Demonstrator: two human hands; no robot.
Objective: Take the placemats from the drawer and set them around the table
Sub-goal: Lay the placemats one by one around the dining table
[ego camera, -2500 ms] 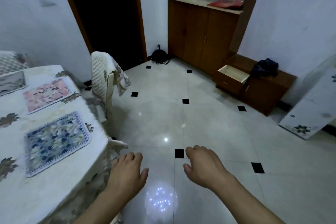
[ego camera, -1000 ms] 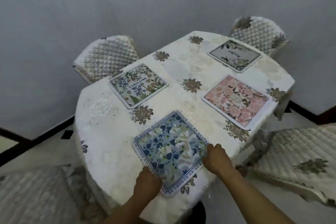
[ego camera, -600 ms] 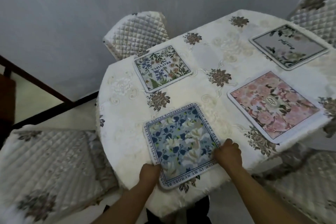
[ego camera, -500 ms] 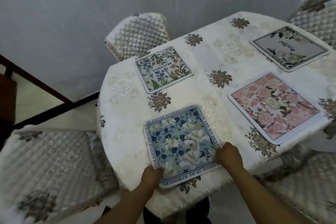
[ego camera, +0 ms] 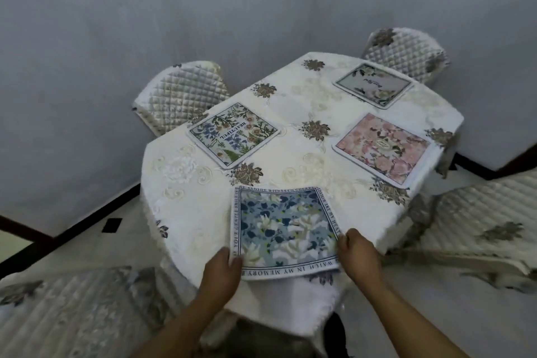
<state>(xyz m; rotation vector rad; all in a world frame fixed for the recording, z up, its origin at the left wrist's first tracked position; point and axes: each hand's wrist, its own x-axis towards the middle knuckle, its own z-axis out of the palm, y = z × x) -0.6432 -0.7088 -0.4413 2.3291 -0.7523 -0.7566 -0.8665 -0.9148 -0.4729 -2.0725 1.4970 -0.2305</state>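
- The blue placemat (ego camera: 283, 229) lies flat on the bench (ego camera: 189, 212), and its near edge reaches the rim closest to the person
- The left hand (ego camera: 222, 267) is at the blue placemat's near-left corner and the right hand (ego camera: 359, 253) at its right edge by the near corner, so both are equally close, one on each side
- The blue placemat looks close to square, with no clear long axis; its lettered border runs roughly along the near rim
- Each grip is nearly closed: the left thumb lies on the border with the fingers curled at the corner, and the right fingers are curled onto the edge, pinching the blue placemat
- Beyond the blue placemat are a green-flowered mat (ego camera: 234, 134) to the far left, a pink mat (ego camera: 382, 148) to the far right and a grey mat (ego camera: 373, 84) farthest off
- All four mats appear laid out; likely only a small squaring nudge remains before letting go
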